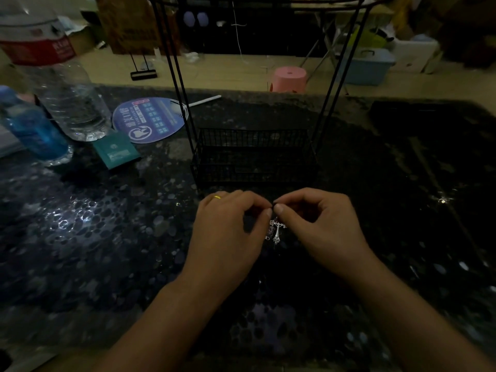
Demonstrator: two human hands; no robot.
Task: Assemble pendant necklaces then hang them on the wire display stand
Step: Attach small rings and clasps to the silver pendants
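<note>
Pendant [277,230], silver, cross-shaped, ornate, dangling

The room was dim. A dark speckled bench [107,237] filled the lower frame; beyond it, tan floor [214,68] carried a pink stool [290,79].

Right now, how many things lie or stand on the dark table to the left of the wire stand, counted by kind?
Bottles: 2, a clear bottle with red label and a blue bottle
Round fans: 1, the blue fan
Small packets: 1, the green packet
Total: 4
</note>
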